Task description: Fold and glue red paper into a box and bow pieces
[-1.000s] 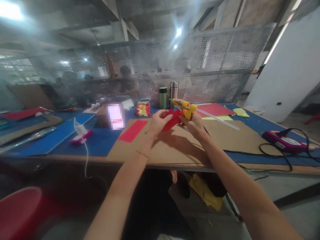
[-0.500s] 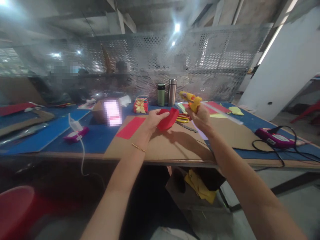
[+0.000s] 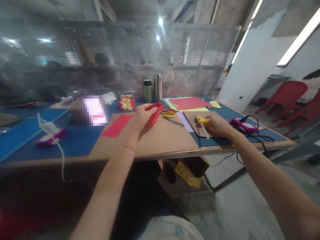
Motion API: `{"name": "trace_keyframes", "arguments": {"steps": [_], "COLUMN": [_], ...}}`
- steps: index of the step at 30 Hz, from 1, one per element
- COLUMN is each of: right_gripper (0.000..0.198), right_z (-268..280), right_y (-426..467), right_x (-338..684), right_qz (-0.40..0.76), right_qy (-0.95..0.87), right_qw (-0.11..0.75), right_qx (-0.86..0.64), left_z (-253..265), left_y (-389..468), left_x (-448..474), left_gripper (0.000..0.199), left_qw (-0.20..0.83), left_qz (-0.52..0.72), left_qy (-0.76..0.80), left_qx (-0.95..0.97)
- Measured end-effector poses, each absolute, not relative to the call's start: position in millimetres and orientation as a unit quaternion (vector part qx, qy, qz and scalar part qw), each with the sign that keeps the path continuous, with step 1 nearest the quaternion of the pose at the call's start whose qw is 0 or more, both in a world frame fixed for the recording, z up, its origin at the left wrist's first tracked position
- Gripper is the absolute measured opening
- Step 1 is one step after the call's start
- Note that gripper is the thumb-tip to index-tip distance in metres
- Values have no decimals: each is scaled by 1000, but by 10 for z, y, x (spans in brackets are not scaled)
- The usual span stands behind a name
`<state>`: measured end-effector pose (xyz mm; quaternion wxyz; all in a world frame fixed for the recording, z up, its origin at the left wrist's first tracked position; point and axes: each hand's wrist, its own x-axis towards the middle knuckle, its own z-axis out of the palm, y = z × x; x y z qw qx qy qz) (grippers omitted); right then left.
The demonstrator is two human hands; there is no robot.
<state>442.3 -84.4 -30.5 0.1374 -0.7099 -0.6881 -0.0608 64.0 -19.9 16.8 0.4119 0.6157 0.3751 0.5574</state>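
Far to the left of the left hand, a purple power block (image 3: 51, 137) with a white plug sits on the blue tabletop (image 3: 77, 140), and a bright, pixelated screen (image 3: 95, 110) stands nearer. Just left of that hand, a flat red strip (image 3: 117, 126) lies on a cardboard sheet (image 3: 150, 143). The left hand (image 3: 142, 116) pinches a curved red piece (image 3: 154, 115) between thumb and fingers, above the cardboard. Beyond it stand a green flask (image 3: 147, 91) and a steel flask (image 3: 158, 88); to its right lie yellow-and-red-handled scissors (image 3: 169, 113). Farther right, the right hand (image 3: 218, 124) is closed around a yellow glue gun (image 3: 200, 119) over a second cardboard sheet (image 3: 192, 117), its clear glue stick (image 3: 205, 131) jutting out; whether the gun touches the sheet, I cannot tell. Right of this hand is another purple power block (image 3: 243, 126) with a black cord.

The step in hand seems to be parking the gun away from the red piece. The next move probably calls for a steady left pinch and a careful release, nozzle clear of fingers and paper.
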Motion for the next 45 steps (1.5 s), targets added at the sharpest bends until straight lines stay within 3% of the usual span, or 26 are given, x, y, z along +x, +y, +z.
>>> {"name": "trace_keyframes", "arguments": {"steps": [4, 7, 13, 18, 24, 27, 31, 34, 40, 45], "right_gripper": [40, 27, 24, 19, 39, 40, 41, 44, 43, 40], "right_z": [-157, 77, 394, 377, 109, 52, 72, 74, 5, -28], "right_y": [-879, -946, -788, -404, -274, -293, -279, -253, -234, -207], "right_x": [4448, 4044, 2745, 2385, 2285, 2297, 2343, 2331, 2257, 2252], "right_qz": [-117, -165, -24, 140, 328, 350, 330, 322, 332, 320], "right_qy": [-700, -749, -804, -801, -705, -665, -615, -595, -609, -618], "right_qw": [138, 261, 461, 460, 517, 555, 618, 651, 656, 644], "right_qx": [-691, -586, -375, -355, -357, -357, -361, -345, -297, -317], "left_z": [137, 112, 182, 236, 191, 198, 218, 194, 138, 123], "left_y": [-221, -212, -213, -175, -122, -124, -176, -256, -352, -352], "left_x": [641, 627, 504, 419, 422, 448, 502, 570, 662, 652], "left_gripper": [15, 20, 29, 23, 16, 8, 7, 6, 18, 16], "left_qw": [447, 483, 524, 499, 461, 375, 114, -2, -70, -72], "left_qz": [521, 502, 502, 524, 529, 564, 606, 559, 515, 518], "left_qy": [377, 353, 280, 287, 315, 331, 384, 384, 411, 409], "left_qx": [622, 625, 628, 628, 639, 657, 687, 735, 749, 748]}}
